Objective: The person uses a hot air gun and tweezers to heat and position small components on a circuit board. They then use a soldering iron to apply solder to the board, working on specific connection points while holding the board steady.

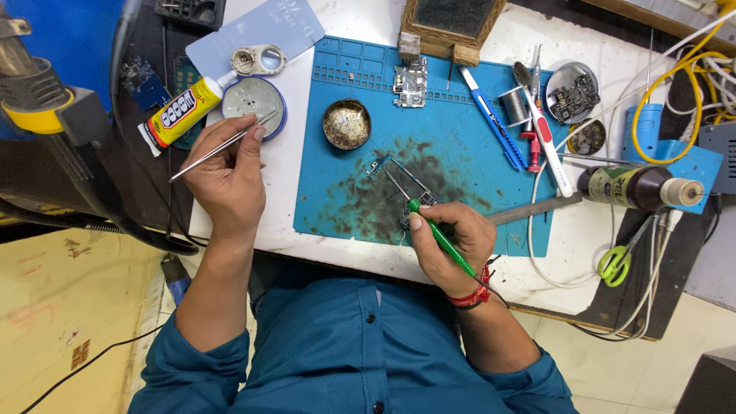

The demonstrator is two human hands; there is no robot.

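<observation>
Blue shirt (345, 345) fills the bottom of the head view, closest to the lens, sleeves pushed up on both forearms. Up at one o'clock from it, the right hand (452, 241) has its fingers clamped on a green soldering iron (441, 238), tip pressed down on a small circuit board (402, 188) lying on the stained blue mat (460, 146). Over at ten o'clock, the left hand (226, 180) pinches metal tweezers (222, 146) between thumb and fingers, tips aimed at a round tin lid (253, 96) on the white counter (291, 176). Just beside that lid, at nine o'clock, lies a yellow glue tube (180, 115). At twelve o'clock of the board sits a round tin of flux (346, 124). Out at three o'clock, a brown bottle (636, 188) lies on its side, green scissors (617, 264) below it.
</observation>
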